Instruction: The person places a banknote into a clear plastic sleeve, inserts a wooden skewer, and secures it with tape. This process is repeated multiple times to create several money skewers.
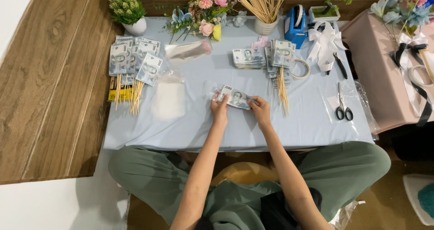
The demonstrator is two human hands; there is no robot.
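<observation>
Both hands pinch one grey paper banknote (236, 97) over the pale blue cloth-covered bench (312, 121), left hand (220, 109) closed on its left end, right hand (260, 109) on its right, long axis running between them, left of the black-handled scissors (343, 108).

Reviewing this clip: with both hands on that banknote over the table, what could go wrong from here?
1. The left hand and right hand pinch the banknote at opposite ends; pulling apart might crease or tear it.
2. The skewered notes lie close beside the right hand, so a sideways move could knock them or prick a finger.
3. The scissors lie within reach on the table.
</observation>
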